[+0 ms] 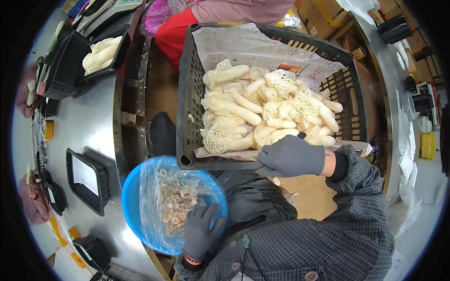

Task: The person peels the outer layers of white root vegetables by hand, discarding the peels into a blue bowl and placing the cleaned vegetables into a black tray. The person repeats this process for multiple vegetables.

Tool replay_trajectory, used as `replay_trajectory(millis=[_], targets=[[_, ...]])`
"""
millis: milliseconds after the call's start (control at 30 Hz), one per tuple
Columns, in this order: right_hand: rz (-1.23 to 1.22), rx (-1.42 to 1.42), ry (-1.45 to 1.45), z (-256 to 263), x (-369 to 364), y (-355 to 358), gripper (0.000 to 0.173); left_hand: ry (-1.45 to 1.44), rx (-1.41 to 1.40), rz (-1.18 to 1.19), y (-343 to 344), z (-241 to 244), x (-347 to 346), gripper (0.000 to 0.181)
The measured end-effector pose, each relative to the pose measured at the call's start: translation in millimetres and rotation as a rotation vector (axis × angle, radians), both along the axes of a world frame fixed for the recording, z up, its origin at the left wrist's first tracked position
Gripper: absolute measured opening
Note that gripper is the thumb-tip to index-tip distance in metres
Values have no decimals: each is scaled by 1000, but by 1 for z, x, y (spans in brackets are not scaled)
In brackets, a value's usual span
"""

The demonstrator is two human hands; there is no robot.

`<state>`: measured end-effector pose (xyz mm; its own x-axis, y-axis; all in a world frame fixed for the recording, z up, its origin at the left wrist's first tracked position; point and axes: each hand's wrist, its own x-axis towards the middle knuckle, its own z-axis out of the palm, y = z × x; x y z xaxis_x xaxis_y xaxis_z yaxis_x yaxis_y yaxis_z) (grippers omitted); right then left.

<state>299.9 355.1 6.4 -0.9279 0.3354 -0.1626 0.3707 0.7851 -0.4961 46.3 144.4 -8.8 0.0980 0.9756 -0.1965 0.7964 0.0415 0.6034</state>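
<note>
Pale bamboo fungi with net-like skirts (246, 105) lie heaped in a black plastic crate (225, 164) lined with newspaper (242, 38). My right hand (293, 156), in a grey glove, closes over the crate's near rim, beside the fungi. A small dark thing shows by its fingers; I cannot tell what it is. My left hand (201, 228), gloved too, rests with fingers apart at the near edge of a blue basin (130, 207). Inside the basin, small ring-shaped trimmings (175, 207) lie on clear plastic film (149, 203). Whether the left fingers touch them is unclear.
On the steel table (88, 130) at the left stand a black tray with a white liner (84, 175), a tray of fungi (103, 56) and stacked black trays (65, 66). Across the crate sits a person in red trousers (175, 35). Cardboard boxes (320, 17) stand beyond.
</note>
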Motion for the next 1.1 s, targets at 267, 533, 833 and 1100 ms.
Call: replay_trajectory(millis=[267, 533, 833, 1100], targets=[[-233, -48, 129, -57, -19, 99, 21, 10, -16, 34, 4, 5, -2, 39], [-345, -50, -145, -174, -42, 120, 34, 21, -58, 95, 0, 16, -4, 38], [-410, -55, -131, -176, -46, 93, 50, -8, 31, 120, -10, 12, -3, 37], [-519, -279, 26, -134, -18, 121, 67, -57, 115, 140, -24, 23, 0, 34]])
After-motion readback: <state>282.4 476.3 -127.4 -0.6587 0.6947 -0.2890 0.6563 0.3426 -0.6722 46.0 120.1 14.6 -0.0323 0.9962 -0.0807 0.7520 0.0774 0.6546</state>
